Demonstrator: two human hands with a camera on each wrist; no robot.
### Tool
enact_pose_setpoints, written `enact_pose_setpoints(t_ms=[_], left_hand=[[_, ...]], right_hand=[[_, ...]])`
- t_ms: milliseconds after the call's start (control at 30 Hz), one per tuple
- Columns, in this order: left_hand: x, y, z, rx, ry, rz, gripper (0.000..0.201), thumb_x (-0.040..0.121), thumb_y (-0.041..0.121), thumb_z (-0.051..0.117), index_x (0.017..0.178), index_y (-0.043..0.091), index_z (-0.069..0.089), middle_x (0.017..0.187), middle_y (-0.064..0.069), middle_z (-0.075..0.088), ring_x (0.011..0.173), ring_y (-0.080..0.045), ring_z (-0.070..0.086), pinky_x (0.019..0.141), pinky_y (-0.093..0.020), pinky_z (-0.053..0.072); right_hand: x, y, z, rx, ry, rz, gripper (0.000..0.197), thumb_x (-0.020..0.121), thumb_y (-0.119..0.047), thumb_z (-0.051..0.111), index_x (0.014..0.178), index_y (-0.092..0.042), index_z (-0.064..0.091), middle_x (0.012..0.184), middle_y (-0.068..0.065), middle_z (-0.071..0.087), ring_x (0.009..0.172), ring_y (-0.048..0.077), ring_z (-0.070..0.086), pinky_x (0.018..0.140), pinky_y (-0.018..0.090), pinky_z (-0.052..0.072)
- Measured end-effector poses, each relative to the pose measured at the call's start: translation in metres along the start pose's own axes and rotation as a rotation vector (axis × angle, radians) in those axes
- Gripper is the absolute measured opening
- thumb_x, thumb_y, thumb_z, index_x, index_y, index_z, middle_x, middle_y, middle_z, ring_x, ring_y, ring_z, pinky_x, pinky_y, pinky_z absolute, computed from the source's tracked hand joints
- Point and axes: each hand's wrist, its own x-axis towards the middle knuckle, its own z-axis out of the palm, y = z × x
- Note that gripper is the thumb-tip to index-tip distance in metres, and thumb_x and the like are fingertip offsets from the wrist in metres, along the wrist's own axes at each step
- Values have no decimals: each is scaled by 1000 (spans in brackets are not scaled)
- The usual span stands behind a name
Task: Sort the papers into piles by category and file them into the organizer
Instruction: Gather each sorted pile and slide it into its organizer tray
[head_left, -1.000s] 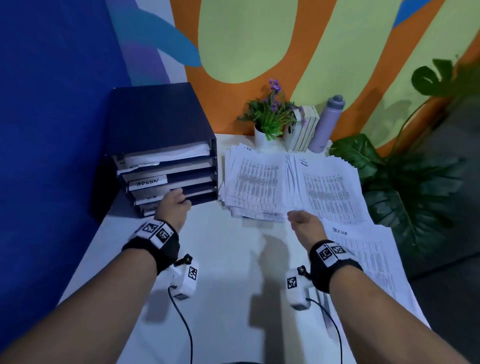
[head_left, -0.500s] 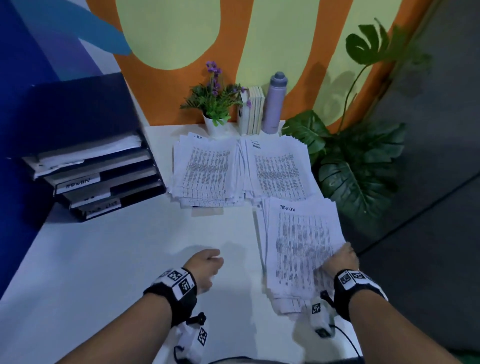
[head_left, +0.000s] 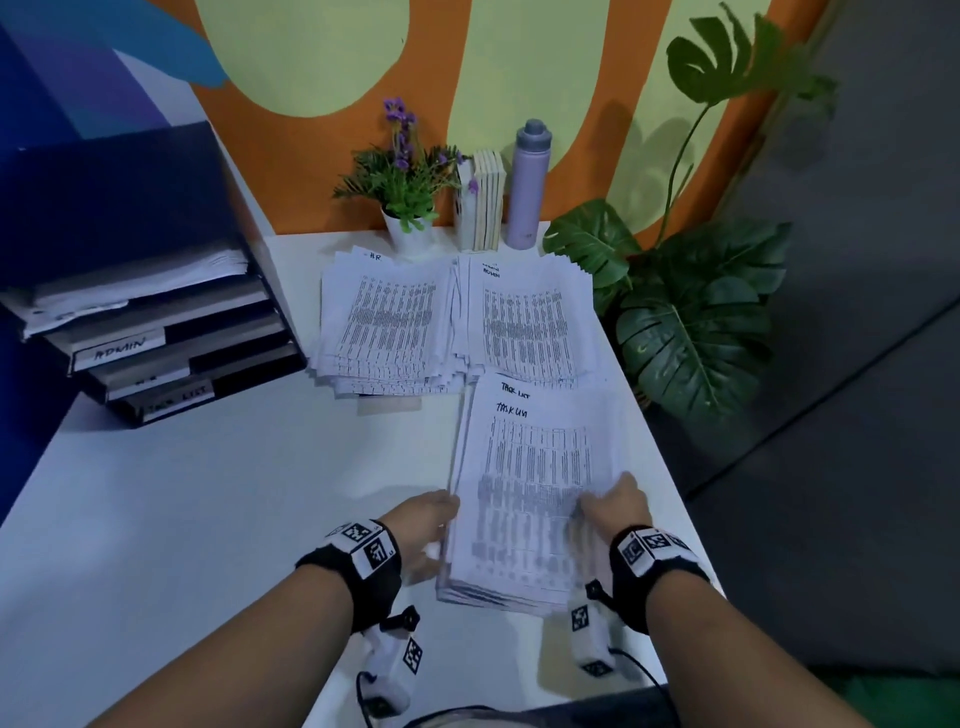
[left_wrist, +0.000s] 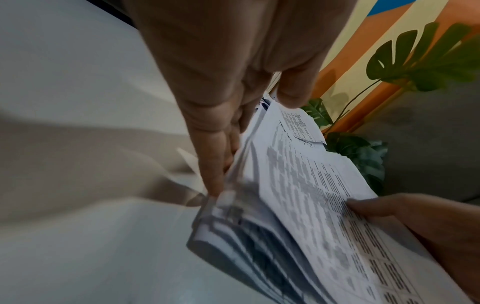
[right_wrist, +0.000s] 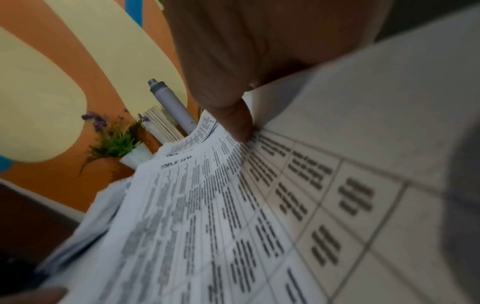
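A thick pile of printed sheets headed TASK LIST (head_left: 530, 483) lies near me on the right of the white table (head_left: 208, 509). My right hand (head_left: 605, 499) grips its right edge, thumb on top and fingers under it. My left hand (head_left: 441, 514) lays straight fingers (left_wrist: 215, 164) against the pile's left edge, which is raised off the table. In the right wrist view the thumb (right_wrist: 237, 123) presses the top sheet (right_wrist: 233, 205). Farther back lie an HR pile (head_left: 389, 322) and an ADMIN pile (head_left: 530, 322). The dark organizer (head_left: 156, 218) stands at the left with labelled trays.
A small potted flower (head_left: 405, 192), upright books (head_left: 485, 202) and a lilac bottle (head_left: 527, 187) stand at the back wall. A large leafy plant (head_left: 685, 312) rises beyond the table's right edge. Bare table top stretches from the organizer to my left arm.
My left hand left the organizer, came back across the table and now touches the task list pile's left edge. My right hand moved from the far pile to the near one.
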Motion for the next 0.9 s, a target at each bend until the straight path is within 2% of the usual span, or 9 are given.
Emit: enact_pose_setpoints(t_ms=[33,133,233,300,400,533,700,800,900], left_hand=[[-1,0,-1,19,6,11,44,96,28,53,135,9,48,136,-13,53,116,-25,56,66,-33,57],[-5,-6,-15,222,71,40,27,100,24,46,121,8,52,121,-11,58,111,-32,58,82,-36,50],[-8,-12,-44,272,137,43,19,96,25,52,106,9,55,94,-8,53,83,-22,53,73,-32,46],[-13,-16,-68,207,203,22,32,94,28,56,117,5,54,96,-8,53,85,-21,54,73,-32,48],[-27,-15,-101,-12,308,100,66,92,25,62,147,9,28,137,-7,45,128,-28,46,104,-36,38],[-59,9,-140,-176,326,424,35,89,12,66,122,16,55,118,-2,66,111,-26,60,95,-40,46],[-88,48,-183,-81,565,665,19,97,11,53,115,18,53,113,-4,63,108,-24,58,98,-36,43],[-98,49,-194,-36,589,732,29,96,8,54,118,26,49,118,-2,61,118,-24,55,105,-37,38],[-109,40,-193,-122,560,713,53,88,5,65,133,24,42,132,-3,55,126,-23,49,108,-38,36]], right_hand=[[-4,-2,4,30,-43,-4,57,90,-26,59,136,-3,35,131,18,52,117,35,54,94,36,46],[-16,-6,17,70,-72,-79,35,90,-15,54,121,-4,42,105,13,57,93,29,59,78,33,46],[-36,-15,31,192,-98,-223,18,88,-8,54,101,-9,42,87,7,51,73,21,51,65,30,45],[-56,-28,39,310,-181,-316,19,90,-6,57,100,-13,42,89,5,53,79,24,55,64,27,46],[-81,-60,45,499,-308,-437,21,88,-4,61,103,-18,55,92,3,64,85,27,61,73,33,53],[-106,-122,47,641,-417,-594,36,91,-5,60,114,-32,58,113,-4,69,104,17,65,90,34,52],[-128,-187,57,702,-384,-702,37,93,-2,55,106,-36,56,112,1,67,106,20,62,90,34,51],[-135,-202,69,772,-383,-715,49,93,1,56,118,-41,52,119,-8,65,112,12,60,91,29,49],[-143,-208,74,831,-352,-732,54,90,3,60,116,-42,48,118,-3,63,109,16,61,94,33,51]])
